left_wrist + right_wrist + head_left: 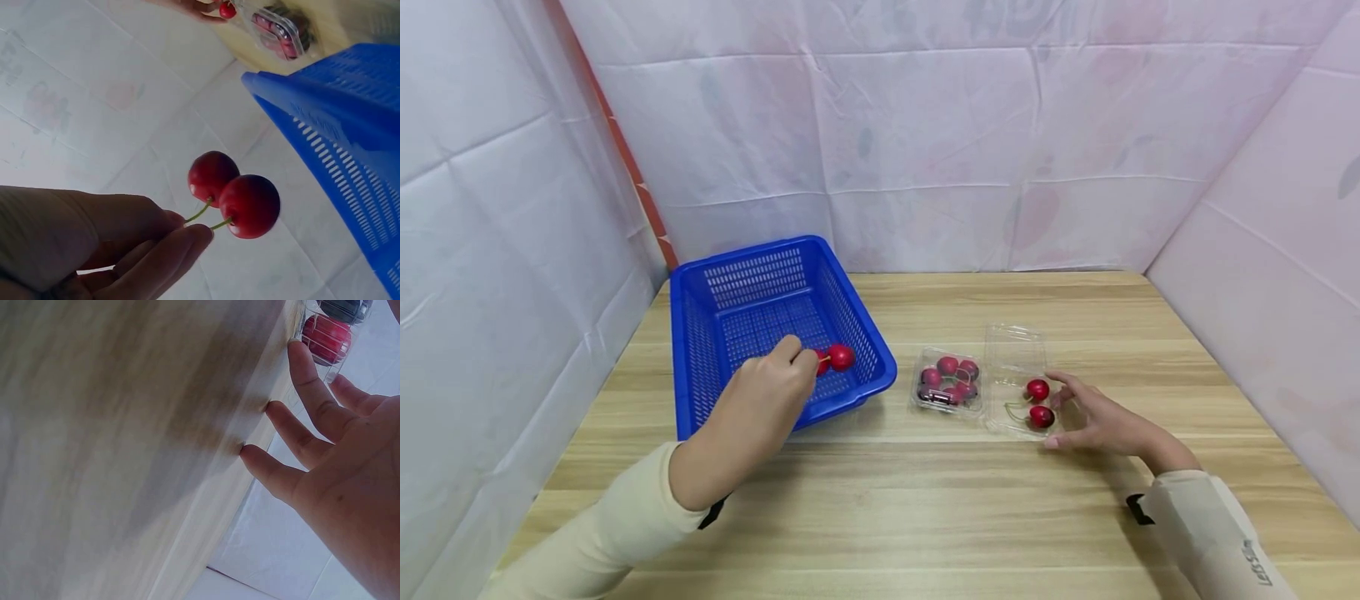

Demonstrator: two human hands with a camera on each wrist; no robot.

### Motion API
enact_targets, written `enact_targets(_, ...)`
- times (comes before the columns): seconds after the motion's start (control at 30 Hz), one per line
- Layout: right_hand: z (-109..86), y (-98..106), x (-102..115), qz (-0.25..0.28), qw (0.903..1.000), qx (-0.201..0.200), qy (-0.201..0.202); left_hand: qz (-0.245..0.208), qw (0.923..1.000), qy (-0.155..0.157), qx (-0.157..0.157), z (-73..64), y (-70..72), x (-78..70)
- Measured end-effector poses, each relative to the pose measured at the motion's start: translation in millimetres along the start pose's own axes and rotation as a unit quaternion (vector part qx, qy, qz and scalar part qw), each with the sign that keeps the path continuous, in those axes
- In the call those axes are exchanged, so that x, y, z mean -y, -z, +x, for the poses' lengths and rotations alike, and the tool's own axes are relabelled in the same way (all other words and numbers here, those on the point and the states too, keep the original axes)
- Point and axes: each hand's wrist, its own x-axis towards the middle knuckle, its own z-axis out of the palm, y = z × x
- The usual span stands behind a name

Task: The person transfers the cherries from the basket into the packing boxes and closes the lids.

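My left hand (760, 387) pinches the green stems of two red cherries (250, 206) between thumb and fingertips. In the head view it is over the near right part of the blue plastic basket (880, 367), and the cherries hang free of its wall. My right hand (1093, 421) lies at the right edge of a clear plastic tray (1015, 354), fingers spread and slightly bent. Two more cherries (1041, 417) sit in that tray, close to its fingertips. In the right wrist view, some of its fingertips touch the wooden table.
Left of the clear tray, a clear plastic box (917, 400) holds several cherries; whether the two are joined I cannot tell. The basket stands at the table's (925, 508) back left. White cloth walls (925, 125) enclose the back and sides.
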Motion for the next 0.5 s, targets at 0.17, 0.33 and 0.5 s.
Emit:
enact_targets(0.17, -0.3, -0.5, -1.6, 0.007, 1.0, 0.001, 0.002, -0.028, 0.9989, -0.023, -0.029, 1.0, -6.9, -3.4)
enact_targets(0.33, 0.0, -1.3, -3.2, 0.01, 0.9999, 0.001, 0.003, -0.068, 0.9944, -0.056, -0.058, 0.5, -12.4, -3.5)
enact_targets(0.5, 0.9, -1.8, -4.0, 0.006, 1.0, -0.002, 0.007, -0.109, 0.9891, -0.066, -0.074, 0.7, -15.0, -4.6)
